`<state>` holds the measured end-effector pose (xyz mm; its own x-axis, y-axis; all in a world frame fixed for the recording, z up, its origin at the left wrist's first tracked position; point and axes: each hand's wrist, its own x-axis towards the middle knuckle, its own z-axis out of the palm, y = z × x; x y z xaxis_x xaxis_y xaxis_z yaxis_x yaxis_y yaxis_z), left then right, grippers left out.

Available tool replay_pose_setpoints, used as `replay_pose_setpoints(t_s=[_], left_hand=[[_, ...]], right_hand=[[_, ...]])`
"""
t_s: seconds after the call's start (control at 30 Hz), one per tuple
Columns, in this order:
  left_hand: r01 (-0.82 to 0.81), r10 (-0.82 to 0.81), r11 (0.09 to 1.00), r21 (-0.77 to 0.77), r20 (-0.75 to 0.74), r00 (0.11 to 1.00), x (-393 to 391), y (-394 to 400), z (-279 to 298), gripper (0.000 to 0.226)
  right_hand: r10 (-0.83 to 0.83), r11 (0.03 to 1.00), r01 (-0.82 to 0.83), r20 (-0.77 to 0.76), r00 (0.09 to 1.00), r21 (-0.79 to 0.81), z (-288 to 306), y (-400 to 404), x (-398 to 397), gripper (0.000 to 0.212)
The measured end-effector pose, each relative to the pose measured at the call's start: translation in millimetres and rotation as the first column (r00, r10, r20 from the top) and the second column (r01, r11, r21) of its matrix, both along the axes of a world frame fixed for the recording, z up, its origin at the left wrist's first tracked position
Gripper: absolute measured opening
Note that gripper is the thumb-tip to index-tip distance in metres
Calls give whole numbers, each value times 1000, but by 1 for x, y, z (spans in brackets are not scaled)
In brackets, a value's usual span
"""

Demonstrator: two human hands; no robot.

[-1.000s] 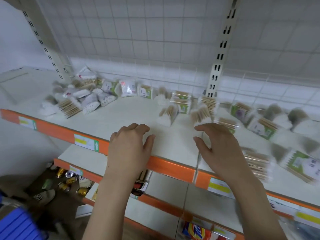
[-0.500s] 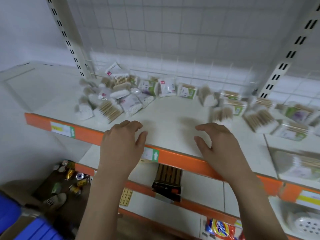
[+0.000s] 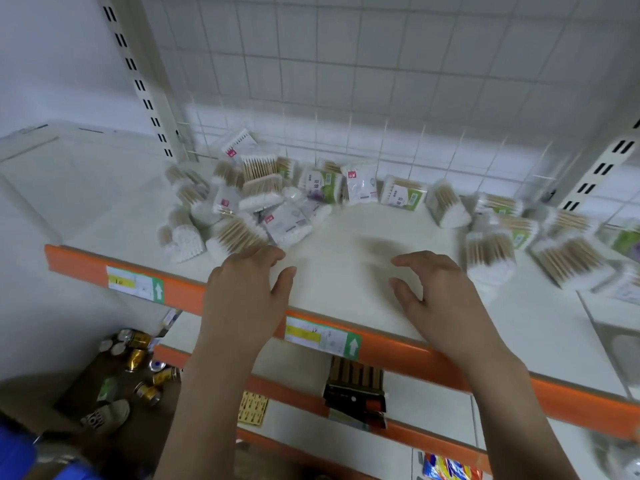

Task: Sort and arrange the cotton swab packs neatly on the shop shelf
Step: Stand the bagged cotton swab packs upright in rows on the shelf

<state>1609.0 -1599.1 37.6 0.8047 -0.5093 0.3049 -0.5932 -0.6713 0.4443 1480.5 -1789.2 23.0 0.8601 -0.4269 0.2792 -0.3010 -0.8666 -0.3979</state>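
The cotton swab packs [image 3: 263, 202] are scattered on the shelf [image 3: 346, 237], beyond both hands. A loose heap is seen ahead of the left hand [image 3: 246, 299], up to the back grid, and a second group [image 3: 540, 251] is spread ahead and to the outer side of the right hand [image 3: 440, 299]. The nearest pack, with wooden sticks visible [image 3: 239, 233], is just beyond the left fingertips, but contact cannot be confirmed. Nothing is held: both hands are kept above the shelf front with fingers relaxed and lightly curved.

The packs are judged to be light and a little soft, in smooth plastic film that may slip. Each is probably best taken across its two flat sides, not by the cotton ends. Since they are so light, neighbours in the heap can be easily pushed away.

Between the hands only bare shelf is seen. Below the wrists an orange edge strip [image 3: 398, 348] with price labels [image 3: 322, 337] is fixed. On the lower shelf, under the hands, a dark box [image 3: 356, 393] is lying, and cans [image 3: 138, 358] are seen lower down, on the left side.
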Motion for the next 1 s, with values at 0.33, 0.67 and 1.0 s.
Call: replay_pose_setpoints(t_s=[0.33,0.67,1.0], left_hand=[[133,-132,991,26,-32,991,96,-42,40,29],[272,-142,812,516,-278,950,189,-65,59,35],[373,-139,745,554,-418,898,205,-72,54,36]], right_hand=[[79,991,-77,10,997,-112,24,-57,83,34],[62,972,-123,-287,956,-200,44,-105,179,57],[3,956,-112,-372,928,-271,37,-112,200,68]])
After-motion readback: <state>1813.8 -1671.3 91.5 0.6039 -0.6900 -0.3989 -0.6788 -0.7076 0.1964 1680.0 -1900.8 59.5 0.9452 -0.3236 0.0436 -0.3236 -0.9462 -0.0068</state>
